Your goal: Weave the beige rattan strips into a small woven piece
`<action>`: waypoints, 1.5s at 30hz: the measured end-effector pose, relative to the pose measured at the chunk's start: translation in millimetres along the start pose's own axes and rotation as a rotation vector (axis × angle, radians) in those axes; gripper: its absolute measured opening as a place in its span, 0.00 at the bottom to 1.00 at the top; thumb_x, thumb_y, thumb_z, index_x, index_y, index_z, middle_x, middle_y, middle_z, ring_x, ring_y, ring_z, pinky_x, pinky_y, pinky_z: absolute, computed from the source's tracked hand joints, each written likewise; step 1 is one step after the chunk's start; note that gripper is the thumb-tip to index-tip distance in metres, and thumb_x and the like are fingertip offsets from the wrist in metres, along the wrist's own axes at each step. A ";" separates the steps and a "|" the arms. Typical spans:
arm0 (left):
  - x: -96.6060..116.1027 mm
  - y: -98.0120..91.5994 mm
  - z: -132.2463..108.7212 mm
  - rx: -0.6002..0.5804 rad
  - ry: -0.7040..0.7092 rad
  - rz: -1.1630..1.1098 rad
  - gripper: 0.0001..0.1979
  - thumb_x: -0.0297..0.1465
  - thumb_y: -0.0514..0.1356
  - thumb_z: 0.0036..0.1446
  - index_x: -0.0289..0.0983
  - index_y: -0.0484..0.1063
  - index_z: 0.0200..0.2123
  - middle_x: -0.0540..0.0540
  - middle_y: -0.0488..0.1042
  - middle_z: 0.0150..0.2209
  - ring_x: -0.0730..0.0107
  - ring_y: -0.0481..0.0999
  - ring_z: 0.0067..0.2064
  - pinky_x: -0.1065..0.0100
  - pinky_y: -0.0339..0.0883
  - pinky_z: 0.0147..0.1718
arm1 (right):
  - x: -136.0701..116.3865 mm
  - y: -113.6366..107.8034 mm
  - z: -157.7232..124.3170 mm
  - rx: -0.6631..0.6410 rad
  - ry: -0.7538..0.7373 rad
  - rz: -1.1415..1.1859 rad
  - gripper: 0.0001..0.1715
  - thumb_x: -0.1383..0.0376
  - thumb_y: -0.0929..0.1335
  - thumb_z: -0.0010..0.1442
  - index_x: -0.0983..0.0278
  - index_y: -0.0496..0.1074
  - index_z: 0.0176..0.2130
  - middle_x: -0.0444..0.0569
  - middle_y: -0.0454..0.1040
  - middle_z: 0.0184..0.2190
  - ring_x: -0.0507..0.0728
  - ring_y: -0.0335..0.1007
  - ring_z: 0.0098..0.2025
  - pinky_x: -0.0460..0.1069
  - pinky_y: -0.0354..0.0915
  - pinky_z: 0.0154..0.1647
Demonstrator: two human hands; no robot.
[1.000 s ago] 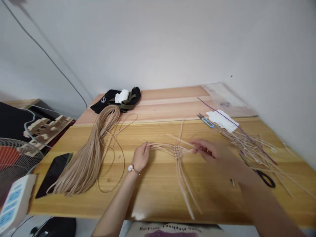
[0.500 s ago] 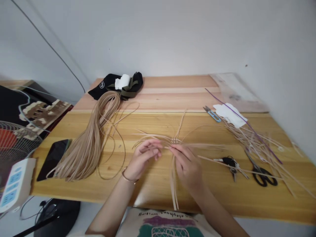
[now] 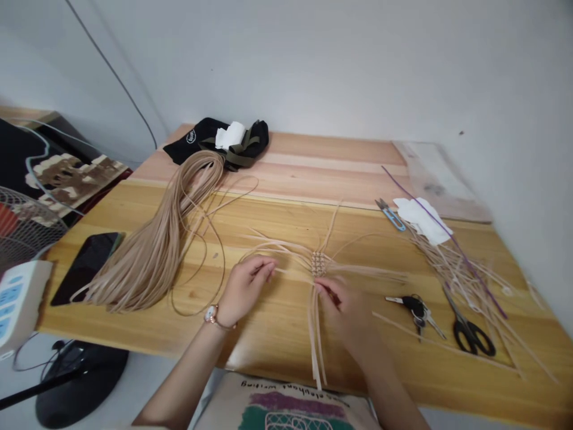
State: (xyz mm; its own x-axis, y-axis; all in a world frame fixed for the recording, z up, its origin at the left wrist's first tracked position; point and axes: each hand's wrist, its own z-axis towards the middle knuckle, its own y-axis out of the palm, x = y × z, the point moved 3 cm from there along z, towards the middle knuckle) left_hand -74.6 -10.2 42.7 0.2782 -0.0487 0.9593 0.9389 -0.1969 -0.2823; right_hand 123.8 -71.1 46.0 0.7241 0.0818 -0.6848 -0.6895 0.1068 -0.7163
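A small woven knot of tan rattan strips [image 3: 318, 263] lies on the wooden table [image 3: 286, 334], with strands fanning out left, right, up and toward me. My left hand [image 3: 244, 288], a watch on its wrist, has its fingers curled and pinched on the strands left of the knot. My right hand [image 3: 347, 310] sits just below and right of the knot, fingers closed on the strands that run toward me.
A thick bundle of long rattan strips [image 3: 156, 251] lies at the left beside a black phone [image 3: 85, 266]. Keys [image 3: 414, 306], black scissors [image 3: 470, 331], small snips [image 3: 391, 216], white tissue [image 3: 421, 218] and cut strips [image 3: 465, 272] sit on the right. A dark cloth [image 3: 215, 140] lies at the back.
My right hand drew in from the right side to just below the woven knot. My left hand stayed on the left strands. The view shifted, and the keys now show uncovered.
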 end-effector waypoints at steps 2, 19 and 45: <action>-1.0 -6.6 2.3 0.060 -0.062 -0.107 0.10 0.34 0.61 0.51 0.34 0.73 0.33 0.48 0.73 0.24 0.75 0.70 0.25 0.72 0.65 0.27 | 2.3 -4.8 0.6 -0.074 0.026 0.039 0.14 0.64 0.61 0.60 0.64 0.75 0.35 0.49 0.76 0.31 0.55 0.71 0.33 0.49 0.65 0.33; 19.0 25.8 3.5 -0.168 -0.165 -0.388 0.13 0.38 0.62 0.50 0.32 0.73 0.32 0.44 0.76 0.29 0.73 0.73 0.29 0.71 0.67 0.30 | -11.1 0.4 -3.1 -0.106 0.250 0.372 0.18 0.56 0.64 0.56 0.66 0.73 0.28 0.44 0.65 0.18 0.50 0.57 0.21 0.44 0.53 0.20; 52.8 6.0 -7.1 -0.322 0.300 0.499 0.14 0.30 0.51 0.57 0.42 0.74 0.41 0.47 0.76 0.29 0.66 0.74 0.32 0.68 0.64 0.36 | 3.0 -18.7 -14.4 -0.117 0.123 0.223 0.22 0.59 0.60 0.62 0.64 0.68 0.52 0.50 0.77 0.34 0.54 0.72 0.30 0.48 0.68 0.30</action>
State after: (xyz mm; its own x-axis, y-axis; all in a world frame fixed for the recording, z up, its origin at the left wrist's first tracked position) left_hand -55.7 -20.9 91.7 0.5515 -0.4713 0.6883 0.5916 -0.3607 -0.7210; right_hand 138.6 -87.1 55.4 0.5523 -0.0309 -0.8331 -0.8336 -0.0158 -0.5521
